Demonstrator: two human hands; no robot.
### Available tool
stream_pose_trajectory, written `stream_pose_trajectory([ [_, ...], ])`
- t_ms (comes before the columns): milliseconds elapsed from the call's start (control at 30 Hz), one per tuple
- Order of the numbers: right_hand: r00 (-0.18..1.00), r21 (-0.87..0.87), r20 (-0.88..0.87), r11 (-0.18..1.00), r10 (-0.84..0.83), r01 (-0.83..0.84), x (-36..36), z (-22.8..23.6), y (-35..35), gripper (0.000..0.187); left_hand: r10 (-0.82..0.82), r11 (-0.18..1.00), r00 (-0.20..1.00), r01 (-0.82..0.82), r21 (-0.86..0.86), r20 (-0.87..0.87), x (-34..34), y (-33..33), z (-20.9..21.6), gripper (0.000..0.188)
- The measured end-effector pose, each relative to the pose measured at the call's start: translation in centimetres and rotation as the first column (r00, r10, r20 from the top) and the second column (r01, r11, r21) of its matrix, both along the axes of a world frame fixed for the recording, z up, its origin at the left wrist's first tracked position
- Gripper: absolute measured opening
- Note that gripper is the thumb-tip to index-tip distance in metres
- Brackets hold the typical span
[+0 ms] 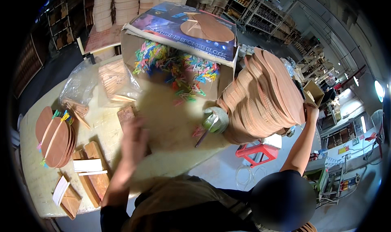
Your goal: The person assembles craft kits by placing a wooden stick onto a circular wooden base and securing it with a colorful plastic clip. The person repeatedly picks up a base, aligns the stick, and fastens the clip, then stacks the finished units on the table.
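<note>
My left hand (134, 144) is smeared by motion above the table, beside a small brown wooden block (126, 114); its fingers cannot be made out. At the right, my right hand (311, 110) grips the edge of the top guitar-shaped wooden panel (281, 83) on a tall leaning stack (248, 110). At the table's left, a smaller stack of guitar-shaped panels (57, 142) carries pale strips and coloured clothespins (65, 116). Between that stack and my left forearm lies a wooden jig (95, 183) with pale strips across it. A smaller wooden piece (70, 201) also bears strips.
A cardboard box (130, 55) spills colourful clothespins (179, 65); panels lie on its blue printed top (167, 24). Bags of wood strips (116, 79) lie left of it. A glue-smeared container (216, 120) with a brush stands near the tall stack. A red stool (256, 154) is below.
</note>
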State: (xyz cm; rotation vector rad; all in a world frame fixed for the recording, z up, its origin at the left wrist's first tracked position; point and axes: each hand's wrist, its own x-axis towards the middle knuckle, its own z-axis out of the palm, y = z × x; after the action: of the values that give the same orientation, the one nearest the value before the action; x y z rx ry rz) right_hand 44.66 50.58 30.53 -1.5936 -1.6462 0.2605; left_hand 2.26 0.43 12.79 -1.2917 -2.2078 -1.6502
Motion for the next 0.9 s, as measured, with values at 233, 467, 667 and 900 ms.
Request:
stream_pose_trajectory([
  [233,0.939,0.216,0.293,0.969,-0.180,0.118,1.3,-0.8,-0.7,0.019,-0.584,0.727,0.554,0.682,-0.078,-0.594,13.0,20.7,10.9,0.069],
  [467,0.723,0.037,-0.585,0.902,0.368,-0.430,7.1,-0.2,5.0,0.016,-0.552,0.672,0.519,0.740,0.021,-0.653,16.9,27.2,10.8,0.078],
  [667,0.584,0.396,-0.582,0.824,0.566,-0.405,0.8,8.0,-10.7,0.039,-0.646,0.655,0.674,0.730,0.194,-0.358,15.5,24.5,10.2,0.082],
  [900,0.710,-0.058,-0.271,0.725,0.650,-0.686,-10.5,-9.2,-20.8,0.043,-0.489,0.814,0.744,0.200,0.546,0.456,8.8,8.7,3.4,0.044],
])
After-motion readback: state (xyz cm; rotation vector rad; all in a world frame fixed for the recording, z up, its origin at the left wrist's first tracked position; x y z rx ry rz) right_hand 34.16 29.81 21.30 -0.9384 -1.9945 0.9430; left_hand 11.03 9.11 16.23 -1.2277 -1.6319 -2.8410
